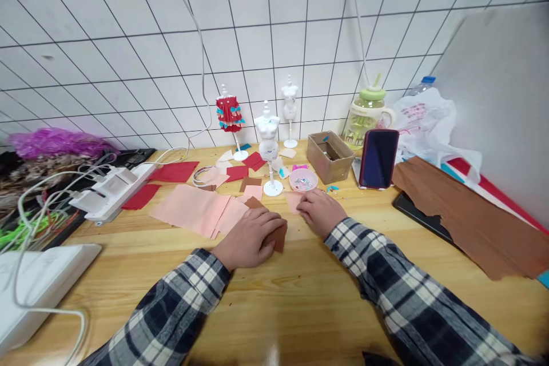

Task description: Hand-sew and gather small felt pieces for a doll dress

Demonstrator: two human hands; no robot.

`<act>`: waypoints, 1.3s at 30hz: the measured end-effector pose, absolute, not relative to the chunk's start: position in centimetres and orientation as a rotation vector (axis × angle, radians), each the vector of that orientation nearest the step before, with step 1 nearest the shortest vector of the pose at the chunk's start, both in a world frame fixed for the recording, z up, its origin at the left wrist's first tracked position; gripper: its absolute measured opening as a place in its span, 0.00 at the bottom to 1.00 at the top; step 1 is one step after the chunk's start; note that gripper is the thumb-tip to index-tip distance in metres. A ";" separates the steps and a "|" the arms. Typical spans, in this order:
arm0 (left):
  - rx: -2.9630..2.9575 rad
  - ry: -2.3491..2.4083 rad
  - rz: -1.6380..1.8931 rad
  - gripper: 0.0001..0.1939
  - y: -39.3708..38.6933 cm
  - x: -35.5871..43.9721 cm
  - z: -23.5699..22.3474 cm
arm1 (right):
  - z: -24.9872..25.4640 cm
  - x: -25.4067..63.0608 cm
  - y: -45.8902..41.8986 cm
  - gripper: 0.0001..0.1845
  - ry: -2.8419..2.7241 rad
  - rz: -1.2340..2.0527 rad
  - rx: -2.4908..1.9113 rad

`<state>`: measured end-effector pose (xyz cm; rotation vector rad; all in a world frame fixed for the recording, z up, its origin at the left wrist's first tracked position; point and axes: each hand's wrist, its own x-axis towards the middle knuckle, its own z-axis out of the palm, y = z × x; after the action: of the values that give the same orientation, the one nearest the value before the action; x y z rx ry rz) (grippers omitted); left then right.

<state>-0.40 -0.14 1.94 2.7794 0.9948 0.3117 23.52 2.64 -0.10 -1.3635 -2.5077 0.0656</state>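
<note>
My left hand (251,238) rests low over the table, its fingers curled over a brown paper-like piece (279,235) and its thumb along the near side. Just right of the middle, my right hand (322,211) has its fingers bent down in a pinch at the edge of a small pink paper-like piece (292,202). Larger pink sheets (189,209) lie overlapping left of my left hand. Beyond my right hand stands a pink bowl (303,178) of small shiny bits. A white mini dress form (269,137) stands upright between the hands, farther back.
Behind are another white dress form (290,103) and one in a red ruffled dress (230,114). A cardboard box (330,157), phone (378,159) and green-lidded jug (366,117) stand right. A brown sheet (476,217) lies far right; a power strip (115,191) and cables lie left.
</note>
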 end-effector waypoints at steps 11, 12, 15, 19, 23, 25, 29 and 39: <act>2.827 0.971 0.252 0.11 -0.5 0.6 1.1 | -0.7 21.3 1.7 0.09 -2.246 0.262 -1.299; 2.811 0.991 0.246 0.11 -0.8 1.0 1.2 | -0.7 21.2 1.7 0.09 -2.263 0.274 -1.287; 2.773 1.028 0.249 0.17 -1.4 1.6 1.4 | -0.7 21.2 1.6 0.10 -2.239 0.268 -1.273; 2.784 0.945 0.292 0.22 -1.4 1.2 1.4 | -0.7 21.6 1.7 0.11 -2.140 0.222 -1.233; 2.823 1.005 0.465 0.16 -0.8 0.2 1.4 | -1.1 21.5 1.8 0.11 -2.365 0.307 -1.188; 2.850 1.099 0.530 0.12 -0.4 -0.5 1.2 | -1.4 21.6 1.9 0.12 -2.443 0.350 -1.152; 2.937 1.039 0.418 0.12 0.2 -1.4 0.8 | -1.6 22.0 2.2 0.11 -2.427 0.396 -1.115; 2.772 1.129 0.405 0.12 0.4 -0.9 0.7 | -0.6 22.1 1.7 0.08 -2.502 0.356 -1.028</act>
<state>-0.90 0.35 0.69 2.7724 1.1289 0.4050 22.12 1.73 -0.60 -1.0277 -2.5018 0.3557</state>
